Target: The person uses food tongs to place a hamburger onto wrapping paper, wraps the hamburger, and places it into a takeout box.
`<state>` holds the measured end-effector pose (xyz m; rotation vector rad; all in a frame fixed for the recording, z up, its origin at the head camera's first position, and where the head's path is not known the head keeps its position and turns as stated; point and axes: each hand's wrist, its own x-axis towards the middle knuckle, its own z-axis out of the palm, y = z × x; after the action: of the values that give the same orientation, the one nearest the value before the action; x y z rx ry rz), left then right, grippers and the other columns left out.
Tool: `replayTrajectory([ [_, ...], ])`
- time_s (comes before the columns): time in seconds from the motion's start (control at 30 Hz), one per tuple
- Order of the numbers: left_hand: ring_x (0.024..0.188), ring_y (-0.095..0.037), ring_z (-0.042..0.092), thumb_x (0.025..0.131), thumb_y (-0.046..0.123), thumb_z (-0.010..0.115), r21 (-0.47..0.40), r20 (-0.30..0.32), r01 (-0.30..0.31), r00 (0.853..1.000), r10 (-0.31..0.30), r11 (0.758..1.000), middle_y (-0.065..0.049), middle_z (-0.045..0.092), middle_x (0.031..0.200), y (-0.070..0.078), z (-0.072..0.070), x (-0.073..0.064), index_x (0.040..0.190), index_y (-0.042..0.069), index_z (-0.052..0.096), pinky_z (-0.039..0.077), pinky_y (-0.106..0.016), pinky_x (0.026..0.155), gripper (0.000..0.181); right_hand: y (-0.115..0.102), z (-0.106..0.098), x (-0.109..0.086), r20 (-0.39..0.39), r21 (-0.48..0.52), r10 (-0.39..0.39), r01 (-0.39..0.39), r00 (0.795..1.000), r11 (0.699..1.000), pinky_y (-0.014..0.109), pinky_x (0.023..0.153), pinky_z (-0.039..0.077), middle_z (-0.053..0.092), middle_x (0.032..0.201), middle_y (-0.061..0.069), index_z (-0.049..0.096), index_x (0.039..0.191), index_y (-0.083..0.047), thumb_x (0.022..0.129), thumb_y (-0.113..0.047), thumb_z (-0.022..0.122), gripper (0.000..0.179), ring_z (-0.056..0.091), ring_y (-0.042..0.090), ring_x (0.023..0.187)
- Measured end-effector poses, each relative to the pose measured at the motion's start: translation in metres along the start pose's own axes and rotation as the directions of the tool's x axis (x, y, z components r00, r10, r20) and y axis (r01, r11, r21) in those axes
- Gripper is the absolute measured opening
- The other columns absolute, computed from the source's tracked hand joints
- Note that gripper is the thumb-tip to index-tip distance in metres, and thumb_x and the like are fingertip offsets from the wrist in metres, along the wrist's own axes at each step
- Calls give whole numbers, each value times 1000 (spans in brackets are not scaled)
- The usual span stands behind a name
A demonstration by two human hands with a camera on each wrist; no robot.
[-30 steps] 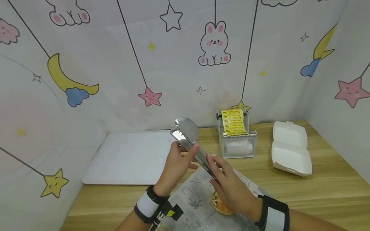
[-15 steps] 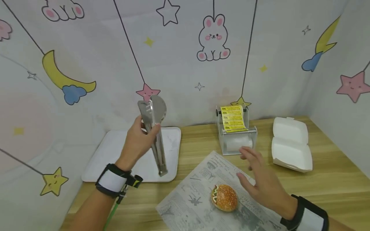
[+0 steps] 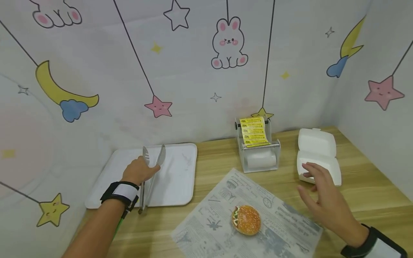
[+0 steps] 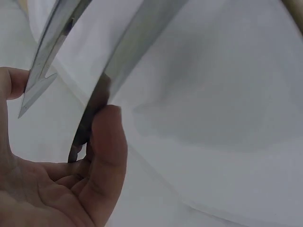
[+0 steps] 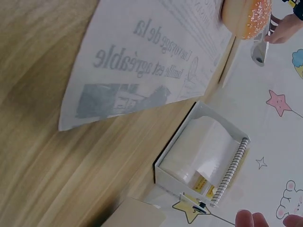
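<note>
My left hand (image 3: 138, 171) holds a pair of metal tongs (image 3: 151, 184) over the white tray (image 3: 180, 175). In the left wrist view, fingers and thumb lie around the two spread arms of the tongs (image 4: 135, 47). Whether the tongs touch the tray is hard to tell. A sesame-topped hamburger (image 3: 247, 220) with a green and white filling sits on a newsprint-patterned sheet of wrapping paper (image 3: 232, 190). My right hand (image 3: 329, 204) hovers right of the paper with fingers spread, holding nothing. Only some fingertips (image 5: 251, 218) show in the right wrist view.
Behind the paper stands a label dispenser (image 3: 261, 157) with a roll of yellow printed labels (image 3: 253, 130). To its right lies an opened white clamshell box (image 3: 317, 141), partly behind my right hand. A patterned curtain (image 3: 193, 71) closes off the back of the wooden table (image 3: 216, 161).
The tongs passed from both hands to my left hand alone, which carried them left and down over the tray. Their arms have spread. My right hand let go and moved right, uncovering the hamburger.
</note>
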<state>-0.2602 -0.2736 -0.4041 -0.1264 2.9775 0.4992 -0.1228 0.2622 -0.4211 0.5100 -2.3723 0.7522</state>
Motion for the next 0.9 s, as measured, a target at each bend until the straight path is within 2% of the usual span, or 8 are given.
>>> replayTrajectory([
  [0.17,65,-28,60,91,51,63,80,13,33,999,-34,996,-22,64,81,-4,14,7,115,-21,53,48,-35,52,76,2,2,-5,8,16,3,-3,1000,1000,11,73,45,46,142,22,44,146,3,87,0,73,66,50,7,109],
  [0.23,61,-26,58,90,51,64,79,12,44,999,-45,996,-16,62,74,-7,18,7,102,-15,58,46,-33,50,67,3,2,-5,9,19,5,-5,1000,1000,10,74,44,47,142,22,45,145,3,86,1,74,66,50,7,111],
  [0.33,62,-25,57,90,54,62,94,18,48,999,-50,994,-13,60,71,-9,18,8,99,-12,58,45,-33,51,67,5,3,-6,11,3,11,-11,1000,1000,11,72,44,48,141,20,46,145,2,85,0,74,66,50,4,103],
  [0.53,78,-34,63,91,68,53,163,49,60,996,-69,985,-25,63,93,-10,11,9,129,-21,46,50,-45,65,97,4,4,-6,61,-39,36,-34,998,999,17,70,47,50,138,17,48,144,0,83,-3,78,68,52,10,97],
  [0.63,89,-45,64,90,75,49,160,-3,60,998,-60,985,-36,57,115,-8,3,6,138,-20,39,52,-54,72,107,0,3,-7,122,-68,50,-42,991,997,28,71,54,49,140,18,47,144,0,84,-5,80,68,56,19,102],
  [0.77,101,-53,62,94,72,47,97,-163,-46,985,61,994,-41,42,137,8,-5,-1,148,-15,35,54,-61,75,103,-10,-1,-14,224,-110,21,4,974,994,41,88,54,48,144,19,49,143,-1,84,-15,83,70,55,32,119],
  [0.83,109,-50,60,98,64,49,34,-217,-161,962,165,986,-38,37,145,23,-3,-7,152,-10,31,55,-60,77,94,-15,-2,-21,273,-126,-5,41,962,991,46,94,51,48,145,18,50,143,-3,83,-23,85,72,53,36,125],
  [0.9,118,-45,57,101,54,52,-31,-234,-297,930,282,954,-32,35,150,39,3,-13,155,-6,29,55,-58,83,84,-19,-1,-31,325,-129,-24,69,946,989,49,97,49,46,148,18,50,144,-6,82,-31,86,76,51,37,127],
])
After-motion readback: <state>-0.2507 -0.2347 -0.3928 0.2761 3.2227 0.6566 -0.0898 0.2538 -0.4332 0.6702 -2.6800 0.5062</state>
